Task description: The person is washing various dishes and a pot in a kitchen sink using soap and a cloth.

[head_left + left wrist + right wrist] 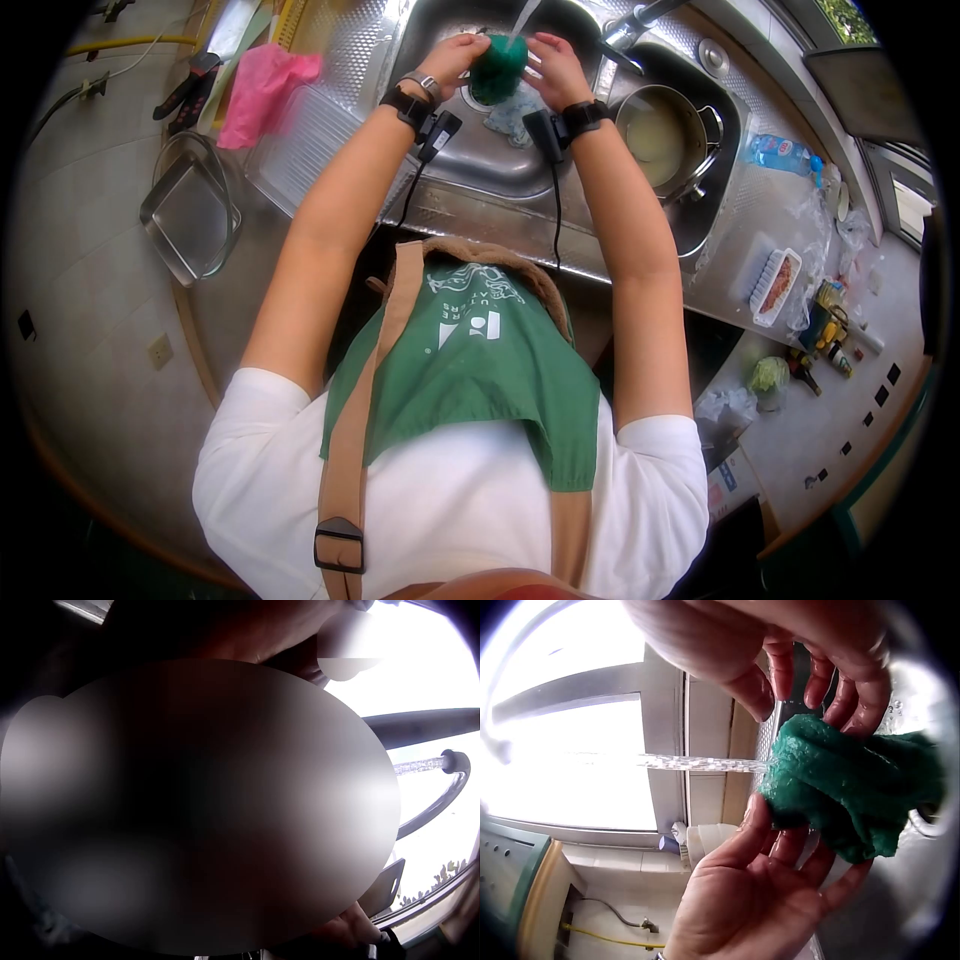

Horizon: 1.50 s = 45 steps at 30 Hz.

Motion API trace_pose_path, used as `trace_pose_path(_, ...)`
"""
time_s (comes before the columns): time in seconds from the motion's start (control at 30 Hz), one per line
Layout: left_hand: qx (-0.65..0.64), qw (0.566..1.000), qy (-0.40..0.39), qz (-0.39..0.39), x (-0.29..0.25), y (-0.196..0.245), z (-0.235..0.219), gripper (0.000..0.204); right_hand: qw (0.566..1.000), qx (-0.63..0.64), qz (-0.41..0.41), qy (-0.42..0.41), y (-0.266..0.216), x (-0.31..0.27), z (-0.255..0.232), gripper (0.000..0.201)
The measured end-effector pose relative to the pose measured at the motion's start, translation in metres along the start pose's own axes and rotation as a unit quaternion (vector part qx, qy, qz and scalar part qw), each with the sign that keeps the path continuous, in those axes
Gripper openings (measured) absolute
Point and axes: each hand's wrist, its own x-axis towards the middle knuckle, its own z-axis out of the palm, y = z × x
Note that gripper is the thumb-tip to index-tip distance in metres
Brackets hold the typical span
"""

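Observation:
Under the running tap water [705, 763], a wet green cloth [847, 787] hangs bunched over the sink basin [440, 150]. My left hand [455, 60] grips one side of it, thumb in front and fingers behind, as the right wrist view shows. On the other side is my right hand [557, 72], its fingers loosely bent and spread, with fingertips right at the cloth's edge. Beneath the hands, a second, pale patterned cloth [512, 115] lies in the basin. A large blur hides most of the left wrist view.
A pot [662, 140] of cloudy liquid stands in the right basin beside the faucet [630, 30]. Left are a ridged drainboard [300, 150], a pink cloth [262, 92] and a metal tray [190, 215]. A plastic bottle [780, 152] and a meat tray [776, 287] lie on the right.

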Motion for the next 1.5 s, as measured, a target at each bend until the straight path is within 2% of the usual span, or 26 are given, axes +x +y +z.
trace_pose_path(0.07,-0.052,0.998,0.017,-0.005,0.0,0.001,0.0,0.021,0.988,-0.141,-0.025,-0.056,-0.003,-0.007,0.003,0.037)
trace_pose_path(0.17,-0.064,0.997,0.037,-0.002,-0.004,0.008,0.003,0.025,0.967,-0.225,-0.023,-0.116,0.006,-0.004,0.001,0.047)
trace_pose_path(0.2,-0.064,0.997,0.037,-0.002,-0.003,0.009,0.003,0.025,0.963,-0.248,-0.049,-0.095,0.008,-0.005,0.002,0.046)
trace_pose_path(0.27,0.038,0.994,0.053,0.083,0.001,0.011,0.001,0.028,0.958,-0.262,-0.061,-0.097,0.011,0.007,-0.005,0.042)
trace_pose_path(0.37,0.1,0.978,0.095,0.154,0.009,0.014,-0.005,0.031,0.957,-0.267,-0.074,-0.081,0.017,0.021,-0.014,0.034)
trace_pose_path(0.43,0.121,0.975,0.107,0.155,0.01,0.02,-0.01,0.027,0.918,-0.381,-0.101,-0.032,0.013,0.028,-0.025,0.032)
trace_pose_path(0.53,-0.011,0.992,-0.002,0.129,0.01,0.026,-0.014,0.016,0.945,-0.316,-0.061,-0.062,0.005,0.017,-0.028,0.033)
trace_pose_path(0.63,-0.025,0.994,-0.037,0.103,-0.001,0.034,-0.003,0.017,0.956,-0.278,-0.045,-0.083,0.006,0.012,-0.022,0.043)
trace_pose_path(0.67,-0.008,0.992,-0.068,0.106,-0.004,0.038,-0.002,0.034,0.952,-0.278,-0.075,-0.101,0.007,0.007,-0.017,0.05)
trace_pose_path(0.7,-0.007,0.992,-0.068,0.106,-0.006,0.04,0.003,0.034,0.948,-0.278,-0.103,-0.119,0.008,0.004,-0.014,0.056)
trace_pose_path(0.77,-0.033,0.972,-0.129,0.196,-0.012,0.048,0.018,0.016,0.932,-0.333,-0.081,-0.121,0.022,0.019,-0.015,0.067)
trace_pose_path(0.83,-0.031,0.967,-0.144,0.208,-0.016,0.056,0.02,0.015,0.884,-0.371,-0.263,-0.109,0.038,0.029,-0.015,0.07)
trace_pose_path(0.87,-0.044,0.971,-0.137,0.188,-0.02,0.06,0.02,0.015,0.906,-0.358,-0.209,-0.086,0.037,0.023,-0.013,0.063)
trace_pose_path(0.9,-0.057,0.975,-0.131,0.168,-0.024,0.064,0.02,0.015,0.906,-0.357,-0.21,-0.086,0.034,0.023,-0.014,0.063)
trace_pose_path(0.97,-0.081,0.974,-0.127,0.168,-0.029,0.07,0.018,0.018,0.939,-0.295,-0.071,-0.161,0.023,0.022,-0.02,0.049)
trace_pose_path(1.03,-0.086,0.975,-0.06,0.194,-0.031,0.072,0.011,0.021,0.947,-0.285,-0.034,-0.142,0.003,0.005,-0.02,0.039)
trace_pose_path(1.1,-0.07,0.973,-0.065,0.21,-0.03,0.071,0.001,0.027,0.953,-0.276,0.002,-0.122,-0.009,-0.002,-0.023,0.029)
trace_pose_path(1.17,0.166,0.956,0.054,0.237,-0.027,0.064,-0.004,0.037,0.98,-0.15,0.04,-0.125,-0.017,-0.004,-0.027,0.019)
trace_pose_path(1.2,0.262,0.932,0.014,0.249,-0.028,0.063,-0.011,0.046,0.983,-0.107,0.047,-0.143,-0.019,-0.006,-0.026,0.015)
trace_pose_path(1.23,0.262,0.932,0.014,0.249,-0.022,0.053,-0.018,0.046,0.983,-0.108,0.048,-0.142,-0.022,-0.007,-0.024,0.015)
trace_pose_path(1.3,0.469,0.815,0.028,0.338,0.001,0.021,-0.033,0.055,0.977,-0.073,0.028,-0.201,-0.029,-0.011,-0.018,0.013)
trace_pose_path(1.33,0.514,0.816,-0.026,0.264,0.005,0.018,-0.039,0.064,0.975,-0.071,0.012,-0.209,-0.033,-0.012,-0.014,0.012)
trace_pose_path(1.37,0.513,0.816,-0.027,0.264,0.006,0.02,-0.039,0.064,0.976,-0.071,0.012,-0.208,-0.035,-0.011,-0.014,0.012)
trace_pose_path(1.43,0.489,0.861,-0.131,0.053,0.008,0.023,-0.04,0.052,0.973,-0.104,-0.038,-0.201,-0.038,-0.005,-0.015,0.015)
trace_pose_path(1.47,0.38,0.916,-0.123,0.039,0.007,0.02,-0.04,0.043,0.974,-0.098,-0.044,-0.201,-0.039,-0.002,-0.018,0.019)
trace_pose_path(1.5,0.38,0.916,-0.123,0.039,0.007,0.019,-0.039,0.043,0.974,-0.098,-0.045,-0.2,-0.04,-0.001,-0.021,0.019)
